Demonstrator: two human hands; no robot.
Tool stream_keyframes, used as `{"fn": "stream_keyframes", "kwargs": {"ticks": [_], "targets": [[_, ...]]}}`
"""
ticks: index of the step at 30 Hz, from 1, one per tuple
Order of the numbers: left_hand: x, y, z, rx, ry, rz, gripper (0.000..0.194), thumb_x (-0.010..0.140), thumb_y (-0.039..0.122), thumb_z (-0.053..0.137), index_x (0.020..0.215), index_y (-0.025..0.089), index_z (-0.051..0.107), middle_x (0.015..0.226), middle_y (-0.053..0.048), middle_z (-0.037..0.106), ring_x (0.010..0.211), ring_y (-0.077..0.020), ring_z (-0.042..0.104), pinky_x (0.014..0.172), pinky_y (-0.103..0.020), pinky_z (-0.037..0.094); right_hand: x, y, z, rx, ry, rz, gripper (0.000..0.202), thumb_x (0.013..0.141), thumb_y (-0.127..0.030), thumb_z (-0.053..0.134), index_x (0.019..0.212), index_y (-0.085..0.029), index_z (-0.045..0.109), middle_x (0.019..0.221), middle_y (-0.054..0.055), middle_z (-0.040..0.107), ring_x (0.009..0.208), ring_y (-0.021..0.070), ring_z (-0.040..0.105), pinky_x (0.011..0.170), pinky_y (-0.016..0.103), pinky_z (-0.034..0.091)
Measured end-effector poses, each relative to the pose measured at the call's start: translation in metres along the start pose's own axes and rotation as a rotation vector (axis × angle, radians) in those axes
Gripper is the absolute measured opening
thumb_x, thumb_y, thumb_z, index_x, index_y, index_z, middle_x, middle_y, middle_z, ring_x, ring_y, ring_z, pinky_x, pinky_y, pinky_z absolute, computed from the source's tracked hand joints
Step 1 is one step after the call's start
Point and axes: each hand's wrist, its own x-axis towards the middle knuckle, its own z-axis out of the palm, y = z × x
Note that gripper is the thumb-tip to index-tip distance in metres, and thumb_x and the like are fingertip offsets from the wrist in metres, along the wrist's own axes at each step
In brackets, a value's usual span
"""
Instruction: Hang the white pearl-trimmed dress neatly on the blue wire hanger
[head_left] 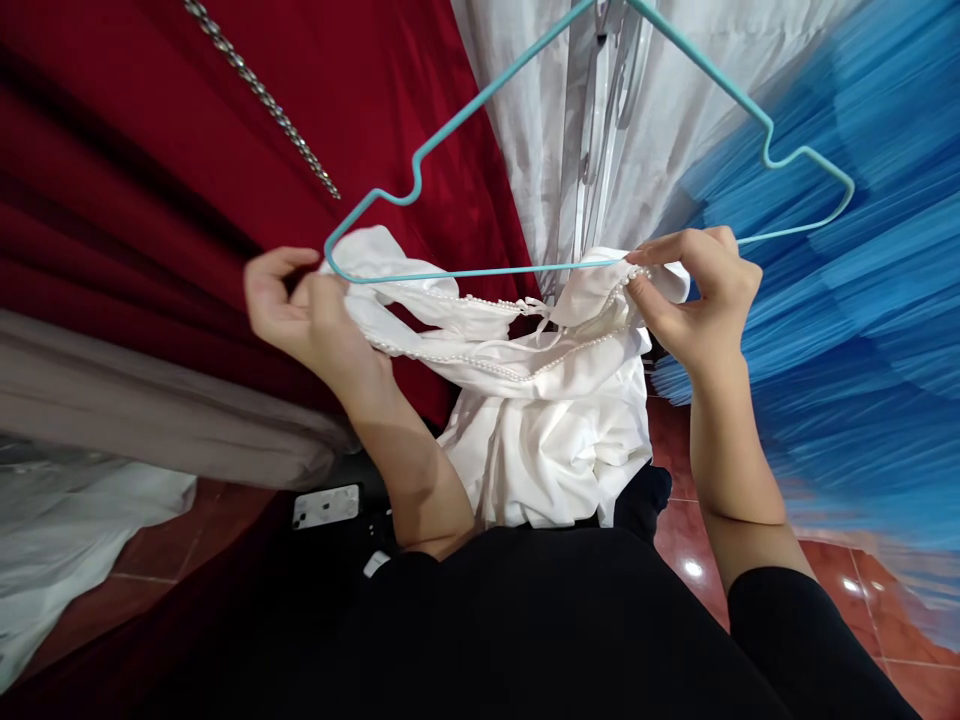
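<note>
A white garment (570, 430) with a pearl-beaded neckline hangs in front of my body. Its left shoulder part lies over the lower left corner of a light-blue wire hanger (525, 269). My left hand (307, 305) is at that corner, fingers curled around the white cloth, with some fingertips hidden behind it. Between thumb and fingers, my right hand (694, 290) pinches the beaded edge against the hanger's bottom bar. The hanger's right corner sticks out beyond my right hand, with no cloth on it.
Dark red fabric (390, 110) hangs at the left with a beaded strand (262, 95). Blue tulle (862, 250) fills the right side. White drapes (517, 120) and a metal stand (592, 150) are behind. A phone (326, 507) lies at the lower left.
</note>
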Motion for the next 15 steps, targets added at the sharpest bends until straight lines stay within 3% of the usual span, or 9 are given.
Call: {"fn": "stream_keyframes", "kwargs": {"ticks": [4, 7, 11, 15], "targets": [[0.03, 0.034, 0.036, -0.11, 0.07, 0.21, 0.03, 0.049, 0.0, 0.04, 0.07, 0.01, 0.06, 0.07, 0.002, 0.052, 0.067, -0.0083, 0.048, 0.062, -0.02, 0.037, 0.001, 0.001, 0.001, 0.039, 0.03, -0.03, 0.011, 0.095, -0.036, 0.066, 0.089, -0.028, 0.066, 0.093, -0.001, 0.076, 0.086, 0.0216, 0.07, 0.099, 0.051, 0.054], [0.04, 0.056, 0.062, -0.045, -0.06, 0.193, 0.024, 0.056, -0.003, 0.043, 0.07, 0.009, 0.058, 0.071, 0.003, 0.052, 0.064, -0.0049, 0.045, 0.059, -0.016, 0.033, 0.002, 0.002, 0.004, 0.047, 0.055, -0.049, 0.011, 0.095, -0.036, 0.067, 0.088, -0.028, 0.065, 0.091, -0.001, 0.076, 0.083, 0.0208, 0.07, 0.097, 0.049, 0.055], [0.045, 0.072, 0.087, 0.024, -0.179, -0.013, 0.023, 0.072, -0.008, 0.047, 0.079, 0.009, 0.06, 0.083, 0.002, 0.058, 0.071, -0.0052, 0.058, 0.066, -0.014, 0.047, 0.001, 0.004, 0.009, 0.041, 0.059, -0.048, 0.009, 0.095, -0.035, 0.067, 0.089, -0.028, 0.066, 0.092, 0.0, 0.076, 0.084, 0.0215, 0.07, 0.097, 0.05, 0.055], [0.042, 0.075, 0.103, -0.12, -0.225, -0.324, 0.031, 0.087, -0.003, 0.048, 0.109, 0.011, 0.064, 0.111, -0.003, 0.067, 0.092, -0.0131, 0.073, 0.072, -0.02, 0.06, 0.0, 0.006, 0.01, 0.048, 0.086, -0.073, 0.007, 0.094, -0.031, 0.066, 0.088, -0.027, 0.065, 0.091, -0.001, 0.076, 0.082, 0.0207, 0.069, 0.097, 0.051, 0.053]]}}
